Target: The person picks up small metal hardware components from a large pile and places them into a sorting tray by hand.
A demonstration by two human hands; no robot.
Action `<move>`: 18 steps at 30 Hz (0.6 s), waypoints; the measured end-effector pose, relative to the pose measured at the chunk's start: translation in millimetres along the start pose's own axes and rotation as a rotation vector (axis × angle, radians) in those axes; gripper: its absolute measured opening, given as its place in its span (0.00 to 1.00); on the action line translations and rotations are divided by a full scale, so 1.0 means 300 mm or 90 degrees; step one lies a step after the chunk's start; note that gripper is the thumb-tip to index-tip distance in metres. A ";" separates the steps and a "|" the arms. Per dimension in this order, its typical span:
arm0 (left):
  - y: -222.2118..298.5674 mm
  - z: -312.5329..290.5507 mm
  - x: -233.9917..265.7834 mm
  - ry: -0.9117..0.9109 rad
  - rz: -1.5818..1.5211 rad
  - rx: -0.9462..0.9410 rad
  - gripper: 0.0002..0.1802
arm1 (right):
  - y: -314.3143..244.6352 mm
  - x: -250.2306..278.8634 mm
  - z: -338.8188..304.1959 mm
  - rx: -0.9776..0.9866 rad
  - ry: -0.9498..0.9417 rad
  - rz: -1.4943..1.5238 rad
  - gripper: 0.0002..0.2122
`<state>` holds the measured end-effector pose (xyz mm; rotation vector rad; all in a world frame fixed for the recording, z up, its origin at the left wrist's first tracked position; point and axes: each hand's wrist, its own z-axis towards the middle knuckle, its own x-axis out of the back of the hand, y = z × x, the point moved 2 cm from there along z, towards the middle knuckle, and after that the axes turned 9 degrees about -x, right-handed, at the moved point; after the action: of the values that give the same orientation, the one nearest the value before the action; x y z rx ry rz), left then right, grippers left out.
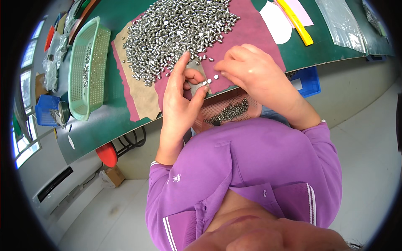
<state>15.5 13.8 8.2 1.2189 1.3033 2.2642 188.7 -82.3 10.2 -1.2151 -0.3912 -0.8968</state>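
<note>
A big heap of small shiny metal pieces (173,35), short and rounded, lies on the maroon cloth (255,29) and tan paper (142,93). At the heap's near edge, my left hand (182,85) has its index finger stretched out, while thumb and a curled finger close on one small metal piece (204,83). Two more loose pieces (216,77) with pale flat faces sit just right of it. My right hand (251,69) is closed in a pinch above the cloth; whatever its fingertips hold is hidden. A small greyish plate (194,65) lies partly behind my left fingers.
Below the table edge, a pink basket (201,113) holds more metal pieces. A pale green basket (102,79) stands at left, beside a blue bin (45,109). At right are a yellow cutter (298,24), white paper (276,25), plastic bags (341,25) and a blue tray (310,81).
</note>
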 end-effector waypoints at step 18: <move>0.002 0.003 -0.015 -0.001 0.048 -0.039 0.46 | 0.011 -0.008 0.005 -0.014 0.004 0.020 0.09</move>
<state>19.0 11.3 6.5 1.2682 1.1969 2.3373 189.9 -79.8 6.9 -1.2343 -0.3572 -0.8801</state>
